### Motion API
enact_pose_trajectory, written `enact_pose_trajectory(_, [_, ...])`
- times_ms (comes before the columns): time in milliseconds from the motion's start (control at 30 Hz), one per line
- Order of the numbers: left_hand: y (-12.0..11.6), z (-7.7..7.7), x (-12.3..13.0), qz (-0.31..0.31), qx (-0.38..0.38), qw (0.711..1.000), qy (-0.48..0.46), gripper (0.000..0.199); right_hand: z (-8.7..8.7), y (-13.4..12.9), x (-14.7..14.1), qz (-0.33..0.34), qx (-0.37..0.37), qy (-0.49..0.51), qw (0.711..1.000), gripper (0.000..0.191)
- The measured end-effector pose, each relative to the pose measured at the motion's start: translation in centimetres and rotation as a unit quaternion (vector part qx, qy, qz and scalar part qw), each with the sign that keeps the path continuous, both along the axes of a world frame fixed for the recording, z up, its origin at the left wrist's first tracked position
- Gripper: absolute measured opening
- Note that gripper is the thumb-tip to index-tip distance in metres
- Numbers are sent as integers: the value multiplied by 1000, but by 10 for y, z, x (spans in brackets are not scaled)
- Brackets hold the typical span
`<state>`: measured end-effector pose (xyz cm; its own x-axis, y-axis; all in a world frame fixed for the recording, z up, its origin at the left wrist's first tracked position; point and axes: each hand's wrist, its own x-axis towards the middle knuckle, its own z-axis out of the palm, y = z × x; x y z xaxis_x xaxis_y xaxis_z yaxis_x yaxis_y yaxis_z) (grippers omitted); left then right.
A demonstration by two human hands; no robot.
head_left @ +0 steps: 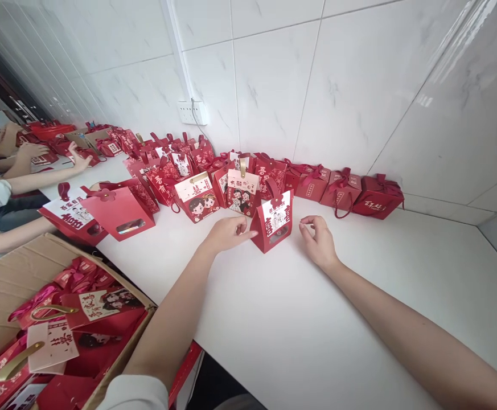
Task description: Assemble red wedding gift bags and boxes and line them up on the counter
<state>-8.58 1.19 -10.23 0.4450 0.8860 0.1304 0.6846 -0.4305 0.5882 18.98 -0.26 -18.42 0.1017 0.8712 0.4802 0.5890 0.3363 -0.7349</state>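
Observation:
A red gift box with a white printed front panel, a small window and a ribbon handle stands upright on the white table. My left hand is at its left side, the thumb reaching the box's edge and the other fingers loosely bent. To the right of the box, a small gap away, my right hand hovers with curled fingers and thumb apart, holding nothing. Just behind are a box with a cartoon couple and a pink-topped box with two cartoon faces.
Square boxes with bows line the tiled wall. Several more red boxes crowd the back left. At lower left, a cardboard carton holds many boxes. Co-workers' hands handle boxes at far left. A socket strip is on the wall.

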Motion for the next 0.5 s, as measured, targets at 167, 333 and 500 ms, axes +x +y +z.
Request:
enact_pose_trajectory(167, [1, -12, 4, -31, 18, 994, 103, 38, 5, -6, -8, 70, -34, -50, 996, 26])
enact_pose_trajectory(333, [-6, -19, 23, -60, 16, 988, 145, 47, 12, -11, -12, 77, -8, -116, 990, 28])
enact_pose_trajectory(500, [-11, -22, 35, -57, 71, 975, 201, 52, 17, -19, -19, 92, 41, -245, 964, 26])
